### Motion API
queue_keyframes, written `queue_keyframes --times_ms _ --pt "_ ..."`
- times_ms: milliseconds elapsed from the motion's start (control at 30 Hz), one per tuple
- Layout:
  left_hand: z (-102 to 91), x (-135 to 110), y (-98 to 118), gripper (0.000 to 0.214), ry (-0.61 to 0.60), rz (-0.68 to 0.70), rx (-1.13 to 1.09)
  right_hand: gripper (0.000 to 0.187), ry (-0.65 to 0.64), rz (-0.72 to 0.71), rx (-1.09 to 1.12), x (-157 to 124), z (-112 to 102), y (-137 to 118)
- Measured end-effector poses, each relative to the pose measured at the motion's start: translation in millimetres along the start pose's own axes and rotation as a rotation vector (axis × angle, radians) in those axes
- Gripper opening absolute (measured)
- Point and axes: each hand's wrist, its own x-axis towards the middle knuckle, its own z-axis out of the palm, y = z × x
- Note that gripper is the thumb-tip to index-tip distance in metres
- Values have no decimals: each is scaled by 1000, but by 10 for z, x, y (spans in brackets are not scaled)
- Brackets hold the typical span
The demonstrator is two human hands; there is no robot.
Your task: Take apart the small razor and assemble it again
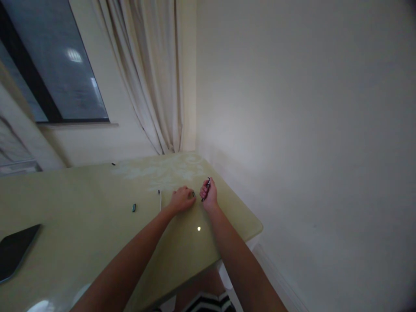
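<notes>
Over the table, my left hand [183,199] has its thumb and fingers closed on a small dark piece [193,194], too small to name. My right hand [210,193] is wrapped round a slim black pen-like object [206,191], whose thin hooked tip sticks out above the fist and whose other end shows below it. The two hands are close together but apart. Left of my left hand lies a thin white cable [160,201] with a dark end. Farther left rests a small dark rectangular piece [134,208].
The pale yellow glossy table [97,208] meets a wall [292,130] on the right. A dark flat laptop-like slab [17,251] lies at the left edge. Near the back edge is a tiny black piece [113,164]. Curtains [156,78] hang behind, beside a window [68,65].
</notes>
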Motion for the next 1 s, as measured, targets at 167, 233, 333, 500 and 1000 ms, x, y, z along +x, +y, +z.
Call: queue_keyframes --times_ms 167,233,333,500,1000 --pt "-25 -231 -178 50 40 1 -17 54 -31 -9 -31 1 11 -8" --pt "-179 -397 -416 46 88 -7 -36 54 -62 -11 -45 -18 36 -18" --pt "-520 -686 -904 42 125 -132 -20 52 -106 -10 -48 -67 86 -11" --pt "-915 -1123 -1594 62 96 -440 65 49 -171 33 -79 -162 159 66" --pt "-699 -1011 -948 37 372 46 -433 42 -583 231 -348 -523 289 300"
